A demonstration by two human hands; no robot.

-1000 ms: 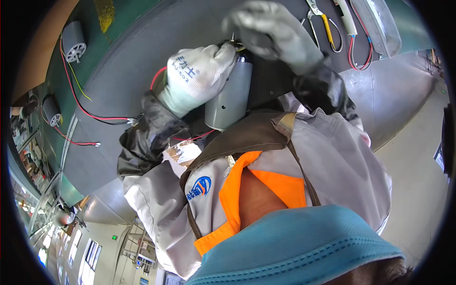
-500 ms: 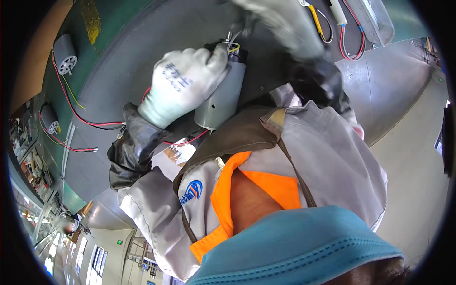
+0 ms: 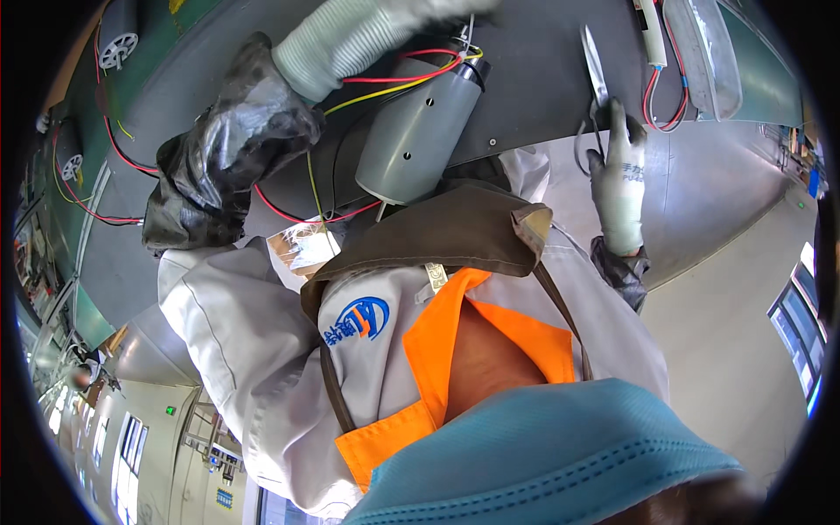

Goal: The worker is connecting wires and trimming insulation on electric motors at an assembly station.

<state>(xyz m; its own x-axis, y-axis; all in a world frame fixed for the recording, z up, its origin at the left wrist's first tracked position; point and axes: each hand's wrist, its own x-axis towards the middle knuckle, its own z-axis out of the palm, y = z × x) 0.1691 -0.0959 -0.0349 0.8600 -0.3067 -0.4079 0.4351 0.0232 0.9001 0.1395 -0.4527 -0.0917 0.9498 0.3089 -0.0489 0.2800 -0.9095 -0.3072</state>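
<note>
A grey cylindrical motor [image 3: 395, 131] lies tilted on the dark bench, its black-capped end pointing away from me. Red and yellow wires [image 3: 411, 80] come out at that end, beside a thin upright metal piece [image 3: 470, 33]. My left hand [image 3: 398, 19], in a pale knitted glove, reaches over the far end of the motor by those wires; its fingers are blurred and partly cut off by the upper edge. Off to the right, my gloved right hand [image 3: 623, 171] is closed on the handles of scissors [image 3: 594, 70], whose blades point away from me.
Two more grey motors [image 3: 118, 39] with trailing wires lie on the green surface at left. At upper right are a white tube [image 3: 651, 35] with red and blue wires and a grey metal tray [image 3: 710, 61]. The bench's near edge curves close to my apron [image 3: 437, 232].
My right hand has moved from the motor's far end to the right and now holds scissors. My left hand has shifted farther away, off the motor body. The red and yellow wires now show.
</note>
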